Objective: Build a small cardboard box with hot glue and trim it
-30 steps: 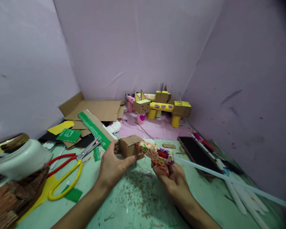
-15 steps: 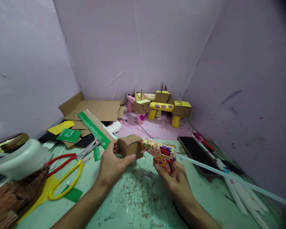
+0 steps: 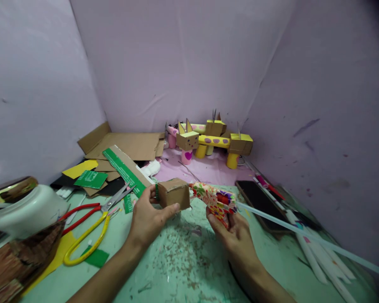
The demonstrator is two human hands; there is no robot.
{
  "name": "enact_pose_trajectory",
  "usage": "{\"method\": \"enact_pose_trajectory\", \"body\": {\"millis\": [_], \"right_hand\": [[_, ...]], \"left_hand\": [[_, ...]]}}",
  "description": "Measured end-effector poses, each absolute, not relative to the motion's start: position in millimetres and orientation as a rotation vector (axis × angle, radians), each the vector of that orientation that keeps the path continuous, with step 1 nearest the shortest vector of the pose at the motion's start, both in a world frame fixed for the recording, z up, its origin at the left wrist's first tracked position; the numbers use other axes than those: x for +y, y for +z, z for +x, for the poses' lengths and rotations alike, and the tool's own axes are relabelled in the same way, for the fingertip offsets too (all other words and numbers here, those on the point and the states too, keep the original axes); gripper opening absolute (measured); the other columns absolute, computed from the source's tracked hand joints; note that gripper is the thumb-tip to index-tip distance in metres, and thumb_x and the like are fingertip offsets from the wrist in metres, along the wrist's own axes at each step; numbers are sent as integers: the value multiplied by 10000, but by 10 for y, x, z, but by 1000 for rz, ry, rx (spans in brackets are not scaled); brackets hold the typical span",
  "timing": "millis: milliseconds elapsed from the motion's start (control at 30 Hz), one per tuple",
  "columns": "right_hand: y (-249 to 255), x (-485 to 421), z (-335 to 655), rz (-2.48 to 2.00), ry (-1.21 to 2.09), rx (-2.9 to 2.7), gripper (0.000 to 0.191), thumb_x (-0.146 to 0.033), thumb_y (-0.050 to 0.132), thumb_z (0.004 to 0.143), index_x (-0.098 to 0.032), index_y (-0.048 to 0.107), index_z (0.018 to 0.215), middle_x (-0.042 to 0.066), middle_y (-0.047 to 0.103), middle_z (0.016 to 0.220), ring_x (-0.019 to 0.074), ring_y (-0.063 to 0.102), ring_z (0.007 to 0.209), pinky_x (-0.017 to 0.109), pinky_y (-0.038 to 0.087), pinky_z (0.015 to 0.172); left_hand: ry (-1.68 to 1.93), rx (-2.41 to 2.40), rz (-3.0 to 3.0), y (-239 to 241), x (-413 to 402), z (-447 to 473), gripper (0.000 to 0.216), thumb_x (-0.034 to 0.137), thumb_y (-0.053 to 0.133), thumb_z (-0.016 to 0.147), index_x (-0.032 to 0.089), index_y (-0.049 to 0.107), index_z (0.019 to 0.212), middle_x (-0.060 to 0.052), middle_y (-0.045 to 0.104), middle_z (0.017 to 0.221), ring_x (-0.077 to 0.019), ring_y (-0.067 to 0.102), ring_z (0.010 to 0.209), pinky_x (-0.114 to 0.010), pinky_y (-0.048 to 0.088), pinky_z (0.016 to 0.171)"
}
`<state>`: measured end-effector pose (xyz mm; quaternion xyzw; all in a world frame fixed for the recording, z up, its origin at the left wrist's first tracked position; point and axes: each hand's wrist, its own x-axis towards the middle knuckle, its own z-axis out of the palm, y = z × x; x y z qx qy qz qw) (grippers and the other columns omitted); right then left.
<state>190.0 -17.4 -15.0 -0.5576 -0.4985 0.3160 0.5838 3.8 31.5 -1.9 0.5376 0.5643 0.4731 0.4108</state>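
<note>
Centrally, cardboard box [image 3: 174,193] in left hand [image 3: 150,216], glue gun [image 3: 215,200] (floral) in right hand [image 3: 233,233]

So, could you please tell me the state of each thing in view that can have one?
left hand: shut on cardboard box
right hand: shut on glue gun, nozzle beside the box
glue stick: loaded in the gun's rear
scissors: lying open
phone: screen dark

Open path: bare green tabletop [image 3: 183,269] lying between the forearms.
Blocking left: scissors [image 3: 91,219], white jug [image 3: 28,210].
Blocking right: glue sticks [image 3: 316,252], phone [image 3: 255,198].
</note>
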Motion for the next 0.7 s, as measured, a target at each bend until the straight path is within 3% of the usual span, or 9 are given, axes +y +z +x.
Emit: {"method": "enact_pose_trajectory", "body": {"millis": [200,700], "right_hand": [[-156,-180,1889,-1275,786,-1173,295,-399,667,707,-157,671,875,142,762,959,320,713,897,442,547,854],[-210,-185,1919,-1337,702,-1279,324,-399,632,756,-135,689,935,118,753,882,279,699,793,372,553,739]], "left_hand": [[1189,1399,1312,-34,337,34,713,380,782,532,98,538,1139,-185,666,1105,-326,646,953,-456,522,846],[1212,1379,1351,-63,310,60,676,381,784,556,114,537,1126,-162,667,1093,-320,648,965,-466,520,867]]}}
